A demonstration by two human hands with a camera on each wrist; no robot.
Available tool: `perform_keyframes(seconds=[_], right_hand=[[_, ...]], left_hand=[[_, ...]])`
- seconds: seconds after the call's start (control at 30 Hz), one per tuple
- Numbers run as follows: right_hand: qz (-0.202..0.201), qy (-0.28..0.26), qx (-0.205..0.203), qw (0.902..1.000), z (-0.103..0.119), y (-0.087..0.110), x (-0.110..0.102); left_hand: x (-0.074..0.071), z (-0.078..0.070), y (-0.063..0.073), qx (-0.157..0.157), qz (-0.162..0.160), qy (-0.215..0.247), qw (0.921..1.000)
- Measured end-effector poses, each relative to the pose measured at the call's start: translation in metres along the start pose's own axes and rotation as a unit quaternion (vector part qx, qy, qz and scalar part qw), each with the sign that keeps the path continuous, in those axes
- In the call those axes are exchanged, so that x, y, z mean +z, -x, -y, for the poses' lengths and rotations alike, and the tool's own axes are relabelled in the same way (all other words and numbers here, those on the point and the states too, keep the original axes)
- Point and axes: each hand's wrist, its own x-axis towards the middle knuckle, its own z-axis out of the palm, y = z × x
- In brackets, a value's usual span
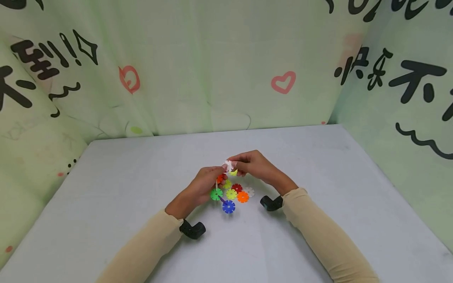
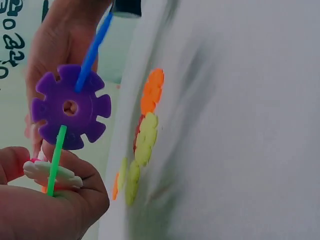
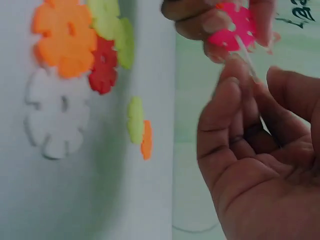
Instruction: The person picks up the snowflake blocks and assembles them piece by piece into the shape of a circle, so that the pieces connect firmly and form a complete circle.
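Note:
My left hand (image 1: 203, 184) grips a chain of slotted snowflake discs above the table. At its near end hangs a blue disc (image 1: 228, 206), joined through a purple disc (image 2: 91, 118) to a green disc (image 1: 216, 194). Among the left fingers are a white disc (image 2: 67, 176) and a bright pink disc (image 3: 244, 21), with some orange showing behind them. My right hand (image 1: 255, 163) meets the left at the chain's far end. Its thumb and fingers pinch a white disc (image 3: 245, 54), seen edge-on against the pink one; the fingers hide most of it.
Below the hands, loose discs lie close together on the white table (image 1: 304, 157): orange (image 1: 243, 197), white (image 1: 249, 192), red (image 1: 236, 188) and yellow-green (image 1: 231, 194). Farther back lie another yellow-green disc (image 3: 135, 120) and an orange one (image 3: 146, 140). A printed curtain (image 1: 212, 78) stands behind the table.

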Motion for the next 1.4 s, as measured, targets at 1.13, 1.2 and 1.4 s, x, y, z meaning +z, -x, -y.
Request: perform_keyframes(seconds=[1.13,1.2,1.4], right_hand=[[0.026,0.227,0.045,0.9725,-0.020,-0.018,0.005],[0.032,0.233,0.043,0.9710,-0.019,-0.018,0.005],[0.041,0.233,0.031,0.9711,-0.021,-0.017,0.004]], left_hand=[[-0.003,0.005,0.005,-0.032,0.006,0.075,0.9967],[-0.003,0.005,0.005,-0.034,0.006,0.074,0.9967],[-0.002,0.005,0.003,-0.035,0.006,0.072,0.9968]])
